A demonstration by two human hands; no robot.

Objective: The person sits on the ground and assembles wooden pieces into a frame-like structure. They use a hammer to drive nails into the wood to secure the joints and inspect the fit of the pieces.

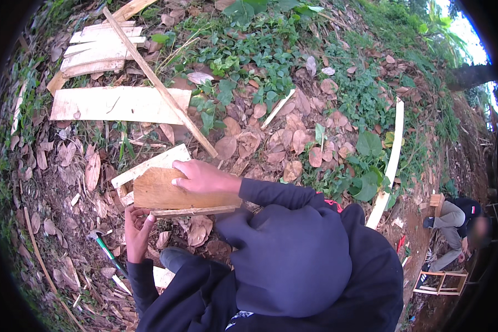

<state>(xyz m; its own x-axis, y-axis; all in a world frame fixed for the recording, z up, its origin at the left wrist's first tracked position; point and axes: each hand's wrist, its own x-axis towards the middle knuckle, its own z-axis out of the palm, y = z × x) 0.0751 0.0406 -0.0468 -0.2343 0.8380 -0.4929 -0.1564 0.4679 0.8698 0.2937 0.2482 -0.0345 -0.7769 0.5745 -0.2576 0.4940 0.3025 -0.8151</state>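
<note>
Two wooden pieces meet in front of me: a broad brown board (174, 191) and a thin wooden strip (196, 211) along its near edge. My right hand (205, 178) is closed over the brown board from its far side, thumb and a finger lying on its face. At the left corner, my left hand (139, 231) grips the end of the thin strip, with its thumb upright against the edge and the fingers partly hidden beneath. Behind the brown board, a pale plank (149, 165) shows; whether it is joined to it I cannot tell.
A hammer with a green handle (108, 250) lies left of my left arm. Pale planks (122, 104) and a long stick (160, 83) rest at the far left. A long pale strip (392, 160) lies on the right. Another person (454, 227) sits far right near a wooden frame (440, 283).
</note>
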